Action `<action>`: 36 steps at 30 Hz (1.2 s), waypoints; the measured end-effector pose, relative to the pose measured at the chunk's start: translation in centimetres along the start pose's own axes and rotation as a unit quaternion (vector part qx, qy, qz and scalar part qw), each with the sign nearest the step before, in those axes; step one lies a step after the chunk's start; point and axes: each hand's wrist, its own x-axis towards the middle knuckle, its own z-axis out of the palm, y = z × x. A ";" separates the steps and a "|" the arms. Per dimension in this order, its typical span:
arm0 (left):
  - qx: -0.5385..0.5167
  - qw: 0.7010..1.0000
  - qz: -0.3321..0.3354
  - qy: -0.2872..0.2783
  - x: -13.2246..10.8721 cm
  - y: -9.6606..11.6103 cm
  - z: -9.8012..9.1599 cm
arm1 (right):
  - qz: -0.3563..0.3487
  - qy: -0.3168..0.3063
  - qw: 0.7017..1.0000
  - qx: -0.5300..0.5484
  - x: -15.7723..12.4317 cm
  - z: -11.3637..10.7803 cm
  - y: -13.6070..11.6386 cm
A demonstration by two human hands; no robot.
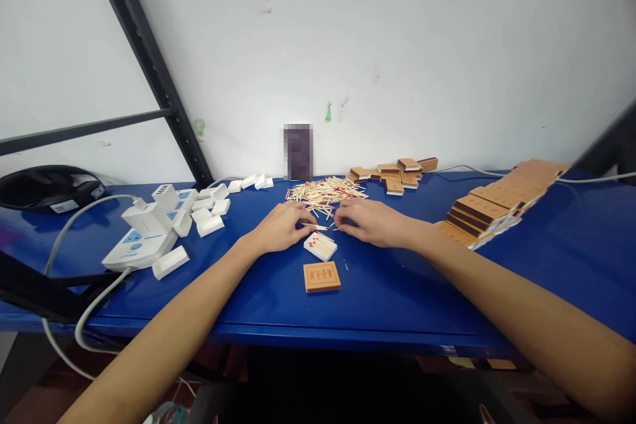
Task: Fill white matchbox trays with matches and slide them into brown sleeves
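Loose matches (325, 192) lie in a heap near the wall. In front of them my left hand (285, 225) pinches matches between thumb and fingers. My right hand (365, 222) faces it, thumb and fingertips closed on a match close to the surface. Just below the hands sits a white matchbox tray (320, 246) holding several red-tipped matches. An orange matchbox sleeve (322, 277) lies nearer the table's front edge, touched by neither hand; what is inside it is hidden.
White trays (211, 225) are scattered at the left beside a power strip (142, 245) with cables. Matchboxes (392, 175) are piled at the back; a long row of stacked ones (511, 192) stands right. A black metal frame (149, 59) rises at the left.
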 end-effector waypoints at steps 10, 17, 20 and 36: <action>0.011 1.000 0.008 -0.009 0.1 -0.2 -0.1 | -0.006 -0.010 0.999 0.050 0.2 0.7 1.6; 0.020 1.000 0.005 -0.013 0.1 -0.1 -0.2 | -0.018 0.071 0.996 0.042 1.0 1.7 0.9; 0.018 1.000 0.010 -0.014 0.1 -0.1 -0.1 | -0.044 0.068 0.996 0.043 1.2 1.9 1.0; 0.037 0.999 -0.027 -0.009 0.7 1.0 0.1 | -0.028 0.062 0.998 0.002 1.5 2.0 0.6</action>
